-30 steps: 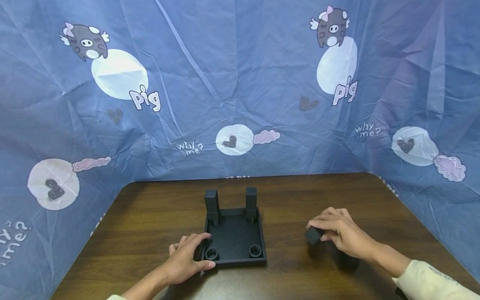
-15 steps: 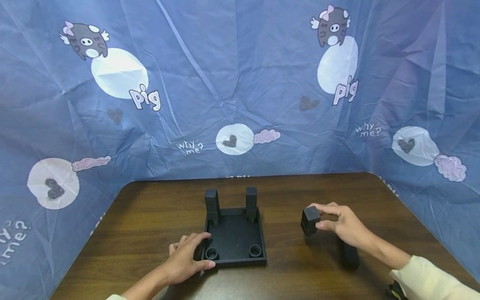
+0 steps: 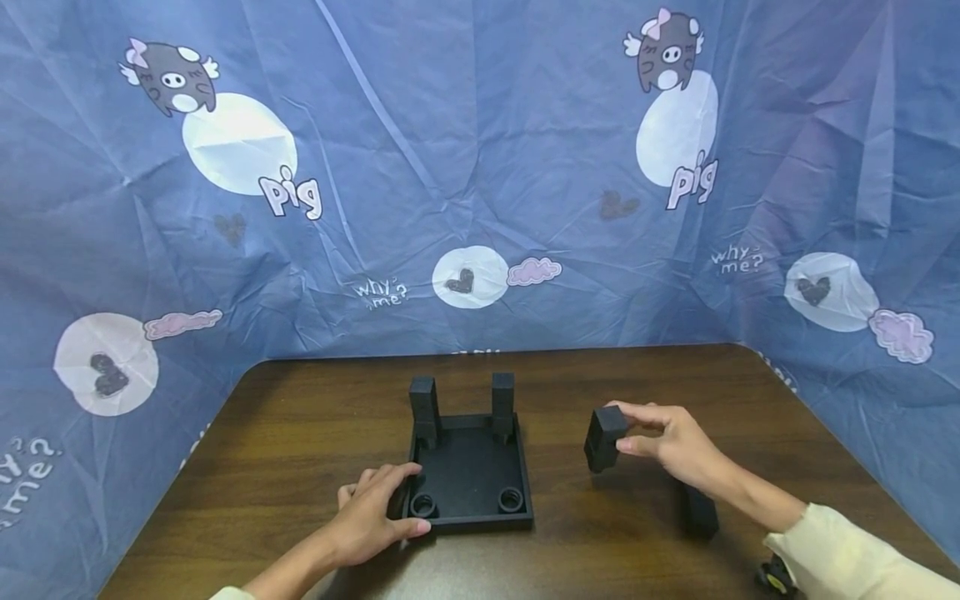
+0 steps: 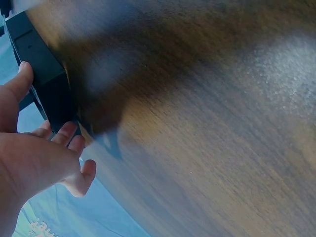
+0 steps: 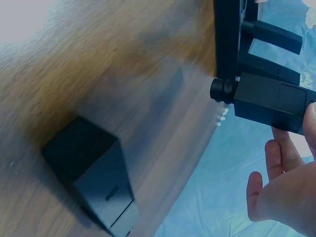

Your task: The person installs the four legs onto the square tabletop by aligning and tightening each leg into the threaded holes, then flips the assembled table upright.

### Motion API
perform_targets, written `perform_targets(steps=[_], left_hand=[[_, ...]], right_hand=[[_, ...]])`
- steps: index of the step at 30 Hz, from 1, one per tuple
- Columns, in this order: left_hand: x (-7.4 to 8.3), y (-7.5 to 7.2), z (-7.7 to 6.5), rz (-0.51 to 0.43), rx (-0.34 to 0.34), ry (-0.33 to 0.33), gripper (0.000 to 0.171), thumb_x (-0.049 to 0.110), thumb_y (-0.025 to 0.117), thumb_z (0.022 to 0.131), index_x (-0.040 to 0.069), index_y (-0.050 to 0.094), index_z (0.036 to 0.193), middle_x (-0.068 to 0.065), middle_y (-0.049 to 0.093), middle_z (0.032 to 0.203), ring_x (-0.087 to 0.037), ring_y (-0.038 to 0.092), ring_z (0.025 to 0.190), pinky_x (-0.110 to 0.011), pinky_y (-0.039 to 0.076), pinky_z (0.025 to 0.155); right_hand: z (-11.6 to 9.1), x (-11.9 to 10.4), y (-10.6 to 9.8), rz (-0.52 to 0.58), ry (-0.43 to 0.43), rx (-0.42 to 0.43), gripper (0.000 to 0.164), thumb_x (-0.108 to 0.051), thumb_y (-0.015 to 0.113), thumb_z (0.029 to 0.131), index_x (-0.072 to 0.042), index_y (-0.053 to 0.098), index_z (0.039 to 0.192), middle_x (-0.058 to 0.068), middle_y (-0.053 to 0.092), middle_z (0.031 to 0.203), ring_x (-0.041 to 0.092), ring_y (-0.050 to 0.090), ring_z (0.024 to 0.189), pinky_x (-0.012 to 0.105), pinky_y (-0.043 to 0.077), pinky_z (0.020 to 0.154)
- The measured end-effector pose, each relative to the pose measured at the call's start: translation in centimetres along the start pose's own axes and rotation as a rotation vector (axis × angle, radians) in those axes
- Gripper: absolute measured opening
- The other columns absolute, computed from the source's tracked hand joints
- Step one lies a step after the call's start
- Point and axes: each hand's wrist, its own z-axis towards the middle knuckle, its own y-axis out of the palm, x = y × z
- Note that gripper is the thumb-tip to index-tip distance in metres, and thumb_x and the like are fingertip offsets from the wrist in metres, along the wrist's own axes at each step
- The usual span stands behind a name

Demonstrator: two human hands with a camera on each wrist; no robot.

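Note:
A black square base (image 3: pixel 471 468) with a raised rim lies on the table. Two black square legs, the left one (image 3: pixel 423 408) and the right one (image 3: pixel 503 406), stand upright at its far corners. Round threaded sockets (image 3: pixel 511 501) show at the near corners. My left hand (image 3: pixel 366 518) holds the base's near left corner between thumb and fingers. To the right of the base, my right hand (image 3: pixel 686 450) pinches a loose black leg (image 3: pixel 604 437) above the table. Its threaded end (image 5: pixel 223 91) points down toward the tabletop in the right wrist view.
Another black square leg (image 3: pixel 699 510) lies on the wooden table (image 3: pixel 300 433) below my right forearm. A small black and yellow object (image 3: pixel 776 575) sits by the right sleeve. A blue printed cloth (image 3: pixel 465 167) hangs around the back and sides.
My right hand has lifted the leg off the table, brought it more upright and moved it a little left toward the base. The left hand has stayed at the base's corner.

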Motion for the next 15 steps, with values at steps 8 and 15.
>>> perform_targets(steps=[8, 15], left_hand=[[-0.1, 0.0, 0.1, 0.004, 0.010, 0.003, 0.069, 0.039, 0.081, 0.074, 0.015, 0.053, 0.133, -0.002, 0.056, 0.129, -0.026, 0.044, 0.118, -0.054, 0.022, 0.087], [-0.1, 0.1, 0.1, 0.008, 0.011, -0.002, 0.070, 0.039, 0.081, 0.074, 0.015, 0.053, 0.133, -0.002, 0.056, 0.128, -0.026, 0.044, 0.118, -0.053, 0.022, 0.087]], right_hand=[[0.5, -0.9, 1.2, 0.089, 0.024, -0.060, 0.059, -0.016, 0.075, 0.083, 0.004, 0.052, 0.134, 0.026, 0.057, 0.128, 0.030, 0.062, 0.105, 0.027, 0.052, 0.080], [0.8, -1.5, 2.2, 0.122, -0.003, -0.085, 0.057, -0.008, 0.073, 0.084, 0.006, 0.050, 0.134, 0.022, 0.063, 0.119, 0.027, 0.064, 0.100, 0.027, 0.052, 0.079]])
